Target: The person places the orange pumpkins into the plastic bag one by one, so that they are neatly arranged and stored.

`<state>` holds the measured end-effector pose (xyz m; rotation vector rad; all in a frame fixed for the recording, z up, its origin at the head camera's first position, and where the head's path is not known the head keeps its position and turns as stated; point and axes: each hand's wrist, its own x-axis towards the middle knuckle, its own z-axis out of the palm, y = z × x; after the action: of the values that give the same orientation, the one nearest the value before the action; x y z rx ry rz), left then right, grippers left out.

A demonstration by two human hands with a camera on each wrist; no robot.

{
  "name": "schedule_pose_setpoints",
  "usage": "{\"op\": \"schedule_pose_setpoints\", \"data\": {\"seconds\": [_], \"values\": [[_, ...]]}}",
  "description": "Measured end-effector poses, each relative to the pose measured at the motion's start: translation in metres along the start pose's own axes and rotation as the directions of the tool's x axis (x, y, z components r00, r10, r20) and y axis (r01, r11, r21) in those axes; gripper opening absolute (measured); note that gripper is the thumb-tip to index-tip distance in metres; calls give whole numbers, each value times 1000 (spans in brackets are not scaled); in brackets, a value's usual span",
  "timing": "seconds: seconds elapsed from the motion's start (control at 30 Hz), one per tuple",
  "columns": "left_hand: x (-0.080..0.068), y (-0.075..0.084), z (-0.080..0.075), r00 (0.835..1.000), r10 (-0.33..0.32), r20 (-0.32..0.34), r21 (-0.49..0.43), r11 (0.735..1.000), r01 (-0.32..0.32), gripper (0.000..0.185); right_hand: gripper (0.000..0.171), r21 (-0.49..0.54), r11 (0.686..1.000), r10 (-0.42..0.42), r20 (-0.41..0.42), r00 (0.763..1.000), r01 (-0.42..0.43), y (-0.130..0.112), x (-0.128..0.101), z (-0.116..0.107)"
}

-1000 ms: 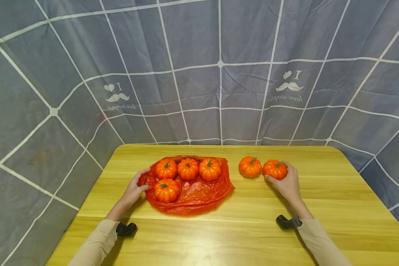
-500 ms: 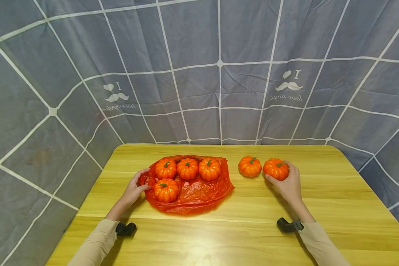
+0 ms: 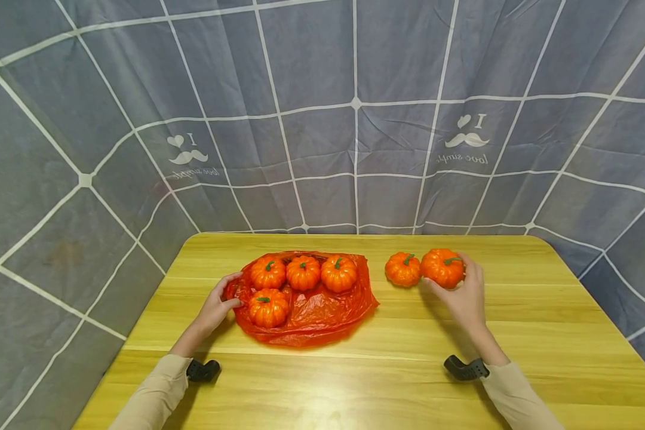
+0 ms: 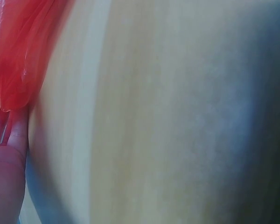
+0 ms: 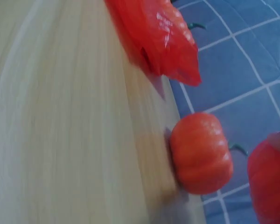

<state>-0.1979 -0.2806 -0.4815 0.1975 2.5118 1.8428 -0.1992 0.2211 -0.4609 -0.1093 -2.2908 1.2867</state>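
My right hand [image 3: 469,301] grips a small orange pumpkin [image 3: 439,267] with a green stem, raised a little above the table. Just left of it another pumpkin [image 3: 402,270] stands on the wood; the right wrist view also shows this standing pumpkin [image 5: 200,154] beside the held pumpkin [image 5: 270,184]. A thin red plastic bag [image 3: 322,313] lies flat toward the left, several pumpkins [image 3: 303,273] on it in a back row and one pumpkin [image 3: 269,308] in front. Thumb and fingers of my left hand [image 3: 213,306] pinch the left edge of the bag; in the left wrist view the bag [image 4: 23,56] partly hides the fingertips.
The light wooden table [image 3: 322,388] has its far edge against a grey-blue curtain [image 3: 322,149] with white grid lines. The curtain also hangs along the left and right sides. A black band with a camera [image 3: 464,368] sits on each wrist.
The pumpkin in my right hand has come up off the table and shifted slightly left, its underside now showing. My left hand, the bag and the pumpkins on it have stayed put.
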Motion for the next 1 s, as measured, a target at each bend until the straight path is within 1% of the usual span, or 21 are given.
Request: {"op": "schedule_pose_setpoints", "data": {"seconds": [0.23,0.57,1.0], "values": [[-1,-1,0,1000,-1,1,4,1000,1,67,83,26,998,-49,10,999,49,-14,-7,6],[0,0,1,1000,-2,-1,-7,1000,2,67,84,57,990,-131,15,991,130,-27,-19,21],[0,-1,-1,1000,-9,-3,9,1000,9,66,84,136,972,-203,75,976,192,-50,-37,42]]}}
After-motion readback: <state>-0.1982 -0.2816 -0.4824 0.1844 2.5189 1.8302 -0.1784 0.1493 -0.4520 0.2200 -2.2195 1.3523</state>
